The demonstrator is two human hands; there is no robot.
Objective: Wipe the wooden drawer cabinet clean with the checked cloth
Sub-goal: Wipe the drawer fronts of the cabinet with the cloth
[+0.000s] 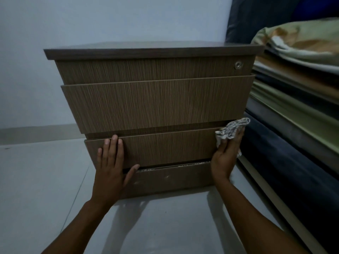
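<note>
A pale wall (110,19) meets a grey floor (36,171) at a light skirting board (27,132). On the right, green and tan bedding (302,52) lies on a dark blue bed (284,153).

A wooden cabinet (156,99) with stacked drawer fronts stands on a grey floor (36,180) against a pale wall (110,19), its right side close to a bed (293,125) piled with bedding. The left hand (111,162) lies flat, fingers straight, on the left end of the third drawer front (165,147). The right hand (226,156) presses a checked cloth (232,130) against that front's right edge.
</note>
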